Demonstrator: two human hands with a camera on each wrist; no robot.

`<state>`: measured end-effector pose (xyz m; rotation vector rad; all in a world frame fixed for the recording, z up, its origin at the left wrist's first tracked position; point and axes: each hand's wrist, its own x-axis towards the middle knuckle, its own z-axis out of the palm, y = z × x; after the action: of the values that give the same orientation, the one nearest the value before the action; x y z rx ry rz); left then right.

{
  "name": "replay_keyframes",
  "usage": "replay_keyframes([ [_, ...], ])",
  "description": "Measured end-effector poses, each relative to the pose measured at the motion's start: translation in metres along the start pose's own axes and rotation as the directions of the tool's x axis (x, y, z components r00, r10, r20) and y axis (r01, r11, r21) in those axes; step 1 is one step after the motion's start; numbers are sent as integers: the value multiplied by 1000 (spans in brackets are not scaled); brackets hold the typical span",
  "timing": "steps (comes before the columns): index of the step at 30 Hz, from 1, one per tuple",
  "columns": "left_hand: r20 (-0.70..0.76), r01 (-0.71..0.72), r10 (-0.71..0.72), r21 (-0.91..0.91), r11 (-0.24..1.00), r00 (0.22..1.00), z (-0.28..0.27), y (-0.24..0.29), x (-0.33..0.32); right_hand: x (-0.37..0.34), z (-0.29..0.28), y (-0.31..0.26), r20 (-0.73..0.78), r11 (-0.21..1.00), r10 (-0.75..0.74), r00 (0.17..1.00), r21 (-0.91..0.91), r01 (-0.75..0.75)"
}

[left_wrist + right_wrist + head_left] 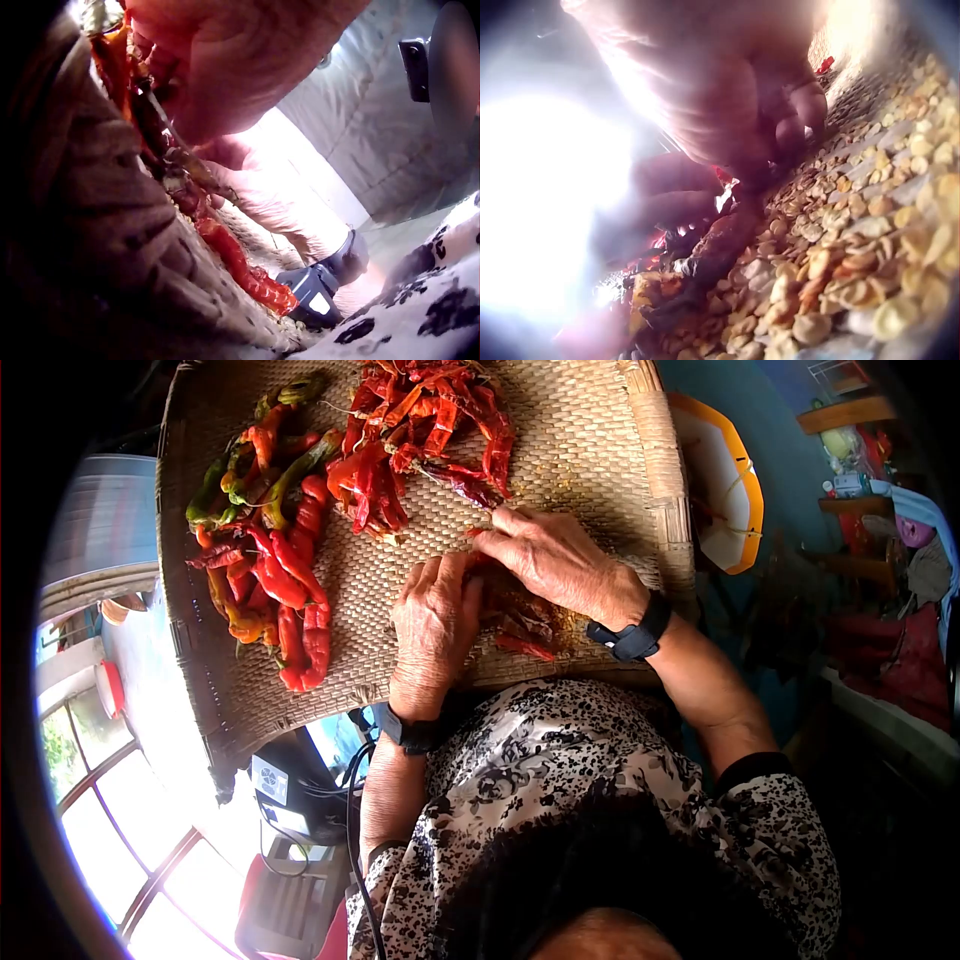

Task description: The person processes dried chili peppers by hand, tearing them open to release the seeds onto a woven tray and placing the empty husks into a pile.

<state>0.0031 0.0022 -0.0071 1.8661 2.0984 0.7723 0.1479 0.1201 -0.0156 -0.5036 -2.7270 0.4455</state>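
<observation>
Both hands meet low over a woven bamboo tray [570, 420], near its edge by the person's body. The left hand [432, 622] has its fingers curled at a dried red chili pepper [482, 563], mostly covered by the hands. From the other side, the right hand [565, 565] pinches at the same pepper with bent fingers. Torn dried chili pieces [527, 640] lie just below the hands; one red piece [244, 270] shows clearly in the left wrist view. Pale chili seeds [832, 270] cover the weave beside the right hand.
A heap of dried red chilies [420, 440] lies at the tray's far middle. Fresher red and green peppers [285, 575] are piled on its left. A yellow-rimmed white container [738, 510] stands beyond the right edge, and a dark cable [352, 820] hangs near the left arm.
</observation>
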Motion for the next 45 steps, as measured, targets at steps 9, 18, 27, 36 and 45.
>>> replay_keyframes([
  [9, 47, -69, 66, 62, 996, 997, 0, 5, 0, -20, -10, 6, -29, 990, 137, 990, -18, -138],
  [18, 53, -10, 6, 62, 998, 999, 1, 4, -2, -45, -43, 14, 51, 447, 472, 880, 847, -289],
  [27, 47, -53, 49, 86, 995, 998, 0, 4, 0, -123, -96, 95, 58, -352, 863, 502, 781, 515],
  [36, 4, -28, 28, 40, 999, 1000, -1, 3, 2, -64, -44, -9, -68, 806, 347, 936, 533, -260],
  [45, 6, 64, -64, -70, 996, 998, -7, 7, -2, -55, -5, -46, 101, 957, 244, 964, 132, -256],
])
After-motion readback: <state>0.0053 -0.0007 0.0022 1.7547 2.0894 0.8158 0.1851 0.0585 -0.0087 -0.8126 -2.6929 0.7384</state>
